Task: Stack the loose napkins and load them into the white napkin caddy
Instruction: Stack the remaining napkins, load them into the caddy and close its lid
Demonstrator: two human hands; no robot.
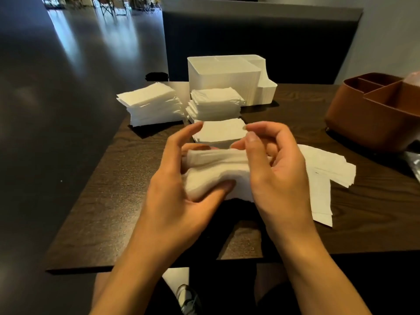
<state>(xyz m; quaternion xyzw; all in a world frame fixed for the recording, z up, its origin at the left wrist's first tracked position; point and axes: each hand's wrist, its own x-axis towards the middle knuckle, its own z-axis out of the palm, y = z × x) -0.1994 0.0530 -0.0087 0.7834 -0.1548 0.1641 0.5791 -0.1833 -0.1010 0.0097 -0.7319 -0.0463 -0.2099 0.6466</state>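
Item: napkin bundle [218, 169], mid-table, held between both hands. Left hand [181, 189] grips it, thumb on the near face, fingers partly spread. Right hand [272, 169] curls over its right end. White caddy [227, 76] at twelve o'clock; napkin stacks [150, 105] at eleven; loose napkins [327, 169] at three; brown caddy [375, 114] at two.
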